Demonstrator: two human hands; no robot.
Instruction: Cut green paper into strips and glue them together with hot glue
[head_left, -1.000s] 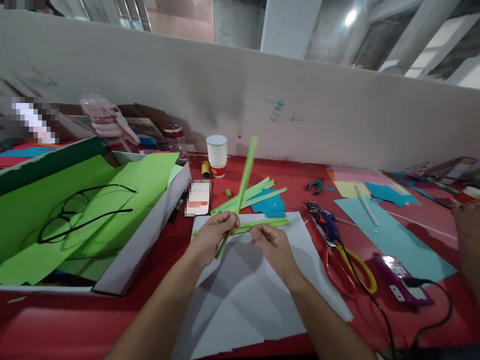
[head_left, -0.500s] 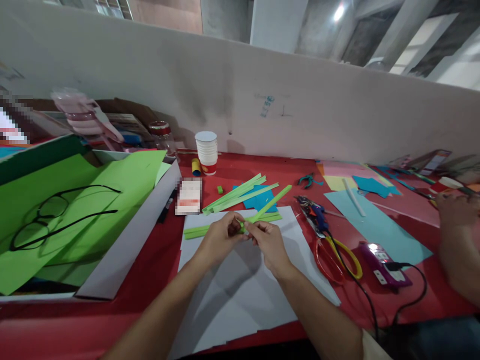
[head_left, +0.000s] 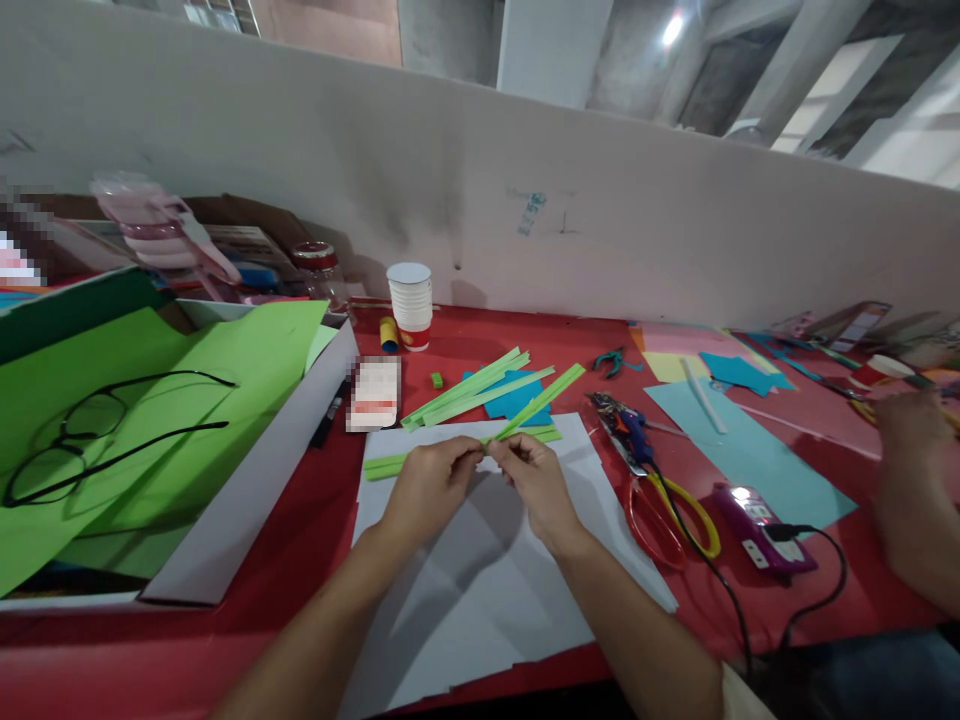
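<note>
My left hand (head_left: pixel 429 483) and my right hand (head_left: pixel 529 478) meet over a white sheet (head_left: pixel 487 590), both pinching the near end of a long green paper strip (head_left: pixel 546 397). The strip runs up and to the right from my fingers, low over the table. More green strips (head_left: pixel 386 464) lie flat on the sheet just beyond my knuckles, and several others (head_left: pixel 469 390) fan out behind them over a blue paper piece (head_left: pixel 517 397).
A box lid with green paper (head_left: pixel 150 400) and black glasses (head_left: pixel 82 430) sits left. Stacked paper cups (head_left: pixel 410 303) stand at the back. A glue gun (head_left: pixel 630 425), red-and-yellow scissors (head_left: pixel 671 510) and a purple power strip (head_left: pixel 761 515) lie right. Another person's hand (head_left: pixel 911 440) is at far right.
The green strip stood nearly upright in my left hand a second ago. It has swung down to the right, and my right hand has closed on it beside the left.
</note>
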